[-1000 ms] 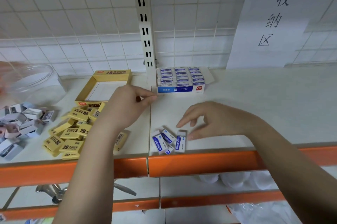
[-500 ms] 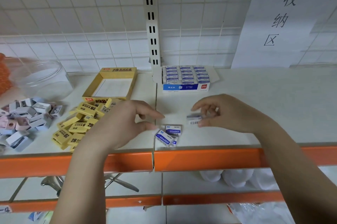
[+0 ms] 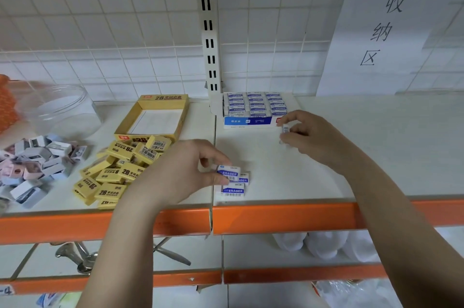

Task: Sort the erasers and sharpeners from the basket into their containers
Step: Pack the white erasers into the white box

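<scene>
My right hand [image 3: 308, 135] pinches a small white and blue eraser [image 3: 285, 129] just in front of the right corner of the blue eraser box [image 3: 248, 121], which is packed with the same erasers. My left hand [image 3: 180, 172] pinches another white and blue eraser [image 3: 229, 172] on top of the small pile. Two more of these erasers [image 3: 233, 191] lie below it near the shelf's front edge. A heap of yellow 2B erasers [image 3: 115, 169] lies in front of an empty yellow box [image 3: 153, 99]. Grey and pink sharpeners [image 3: 32, 164] are heaped at the far left.
A clear plastic jar [image 3: 62, 112] lies on its side at the back left beside an orange basket [image 3: 6, 104]. The shelf has an orange front rail [image 3: 276, 217]. A slotted upright post [image 3: 208, 31] stands behind the boxes. A paper sign [image 3: 384, 29] hangs on the wire grid.
My right hand picked one white and blue eraser off the pile and carried it back toward the blue box. My left hand moved right and took hold of another eraser on the pile.
</scene>
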